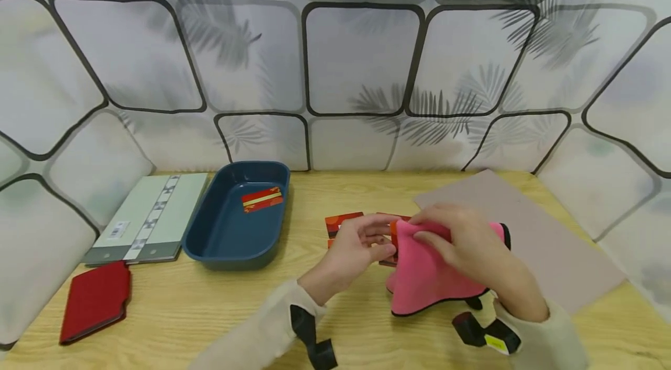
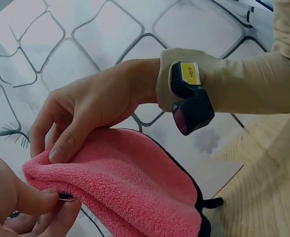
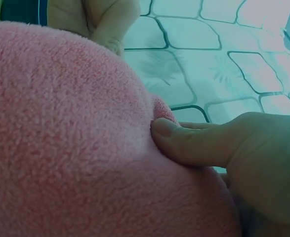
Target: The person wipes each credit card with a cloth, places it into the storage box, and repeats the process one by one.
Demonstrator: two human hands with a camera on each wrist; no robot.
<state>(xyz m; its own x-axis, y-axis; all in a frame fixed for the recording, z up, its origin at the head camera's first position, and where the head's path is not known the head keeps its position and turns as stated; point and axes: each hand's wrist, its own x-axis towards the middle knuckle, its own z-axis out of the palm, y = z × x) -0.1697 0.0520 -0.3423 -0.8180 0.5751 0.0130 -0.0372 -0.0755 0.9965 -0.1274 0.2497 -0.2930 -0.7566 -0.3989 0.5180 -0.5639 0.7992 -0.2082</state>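
Note:
A pink towel (image 1: pixel 432 277) with a black edge hangs from my right hand (image 1: pixel 472 247), which pinches it between thumb and fingers. Its fleecy side fills much of the right wrist view. My left hand (image 1: pixel 348 250) pinches a red-orange card (image 1: pixel 394 231) between thumb and fingers, and the towel's folded top lies against that card. In the left wrist view only a thin dark edge of the card (image 2: pixel 65 196) shows below the cloth; the rest is covered. Beside and behind the left hand, red cards (image 1: pixel 342 221) lie on the table, partly hidden by hands and towel.
A blue tray (image 1: pixel 233 263) left of centre has a red and gold card (image 1: pixel 262 199) in it. Left of it lie a pale green folder (image 1: pixel 141 215) and a dark red wallet (image 1: pixel 96 300). A grey-brown sheet (image 1: pixel 550 259) lies at the right, and patterned fabric (image 1: pixel 362 61) rises behind the table.

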